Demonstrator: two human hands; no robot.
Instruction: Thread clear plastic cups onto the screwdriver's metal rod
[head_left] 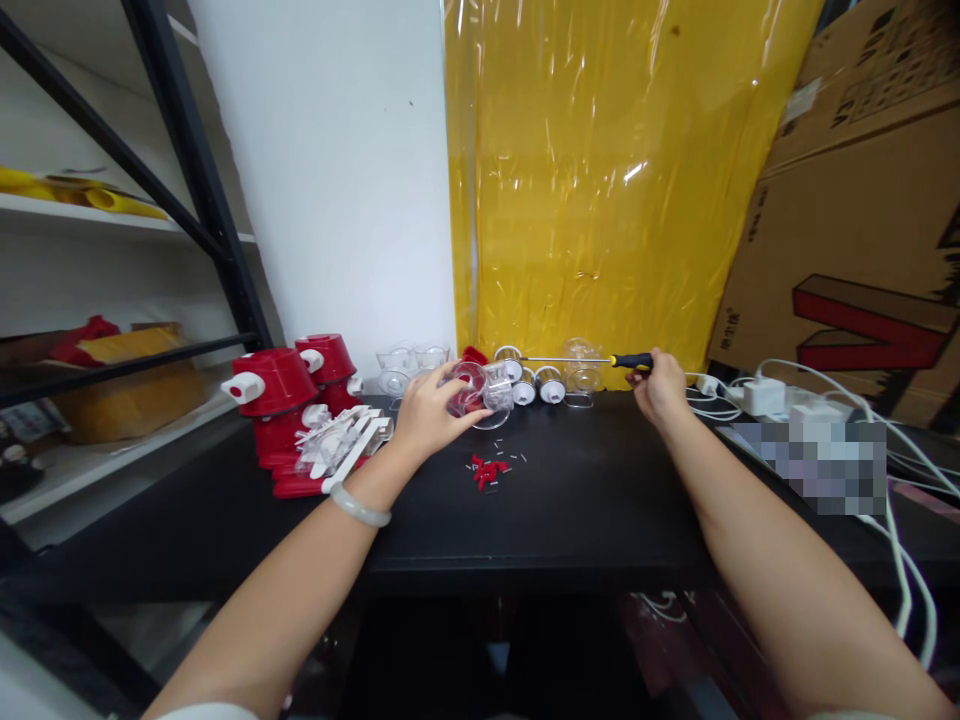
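Your left fingers (439, 390) grip a clear container (498, 384), likely steadying it. Your right fingers (660, 368) hold a screwdriver (631, 360) level, presumably aiming.

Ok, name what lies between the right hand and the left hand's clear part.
In the head view, the screwdriver shaft spans most of that stretch; white-ended cylinders also show there.

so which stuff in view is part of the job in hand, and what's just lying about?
Likely in the job:
- clear part, in the left hand
- screwdriver, in the right hand
- small red pieces
- red housings
- white-ended cylinders

Apparently just lying about:
- white adapters
- cardboard box
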